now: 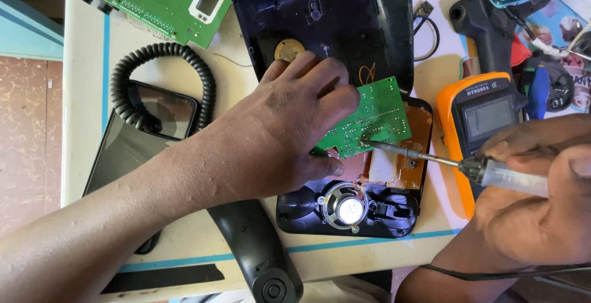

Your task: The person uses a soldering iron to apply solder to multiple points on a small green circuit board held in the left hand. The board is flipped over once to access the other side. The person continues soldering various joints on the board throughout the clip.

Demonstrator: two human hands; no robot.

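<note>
While the small green circuit board [368, 117] sits tilted over the open black phone base [345, 211], the soldering iron [431, 158] tip touches its lower edge. Right hand [535, 198] is wrapped closed around the iron's handle. Left hand [280, 134] pins the board, fingers on its left edge, thumb below. Round speaker [346, 204] lies just beneath. Orange multimeter [483, 118] sits right; coiled cord [163, 84] and smartphone [138, 137] lie left.

A: Left hand [289, 131]?
B: Palm down, forearm entering from lower left, fingers pressed flat, thumb tucked beneath.
A: Right hand [535, 192]?
B: Entering from lower right, fingers curled in a pen-style grip.
</note>
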